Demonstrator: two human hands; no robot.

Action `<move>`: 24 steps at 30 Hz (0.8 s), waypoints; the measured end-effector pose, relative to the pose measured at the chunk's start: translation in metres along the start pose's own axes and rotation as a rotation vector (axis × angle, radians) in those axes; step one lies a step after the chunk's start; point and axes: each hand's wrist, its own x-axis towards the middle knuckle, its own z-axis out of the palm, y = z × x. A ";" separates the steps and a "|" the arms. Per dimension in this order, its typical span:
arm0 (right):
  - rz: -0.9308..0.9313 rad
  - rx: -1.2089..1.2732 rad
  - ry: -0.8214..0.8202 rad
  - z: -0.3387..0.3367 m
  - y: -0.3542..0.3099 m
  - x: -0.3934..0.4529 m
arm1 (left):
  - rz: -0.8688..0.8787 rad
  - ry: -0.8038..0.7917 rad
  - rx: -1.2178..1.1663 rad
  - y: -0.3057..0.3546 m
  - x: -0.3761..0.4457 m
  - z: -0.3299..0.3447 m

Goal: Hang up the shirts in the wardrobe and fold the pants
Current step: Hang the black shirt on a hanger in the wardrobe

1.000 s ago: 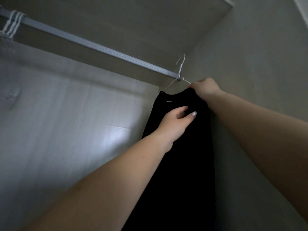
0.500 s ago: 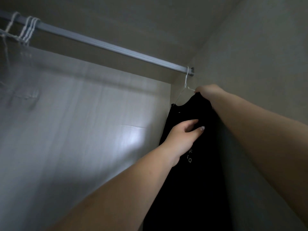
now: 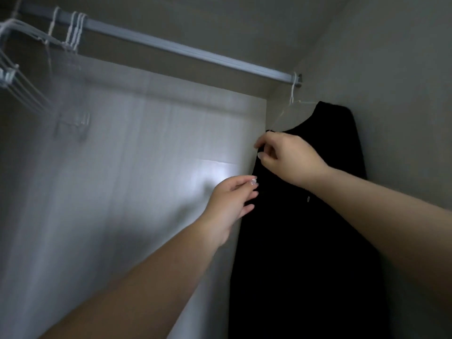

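Note:
A black shirt (image 3: 310, 241) hangs on a white wire hanger (image 3: 292, 99) whose hook sits over the far right end of the wardrobe rail (image 3: 183, 48). My right hand (image 3: 286, 157) is at the shirt's left shoulder, thumb and fingers pinching the fabric edge there. My left hand (image 3: 232, 199) is just below it at the shirt's left edge, fingers loosely curled and touching the cloth; whether it grips the cloth is unclear.
Several empty white hangers (image 3: 71, 33) hang at the rail's left end, blurred. The wardrobe's pale back panel (image 3: 134, 167) fills the left and middle. The side wall (image 3: 391, 94) stands right behind the shirt.
My right hand let go of the hanger top and came down to the shirt's left shoulder. My left hand slid from the shirt's front to its left edge. The view has swung left.

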 end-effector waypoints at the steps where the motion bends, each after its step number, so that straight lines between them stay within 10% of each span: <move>1: 0.056 0.151 -0.002 0.013 -0.012 -0.013 | -0.018 0.027 -0.009 -0.005 -0.008 -0.012; 12: 0.355 1.069 -0.395 0.118 -0.152 -0.153 | -0.259 0.361 0.180 -0.059 -0.154 -0.168; 24: 0.037 1.644 -0.720 0.092 -0.322 -0.236 | -0.198 0.880 0.444 0.021 -0.390 -0.181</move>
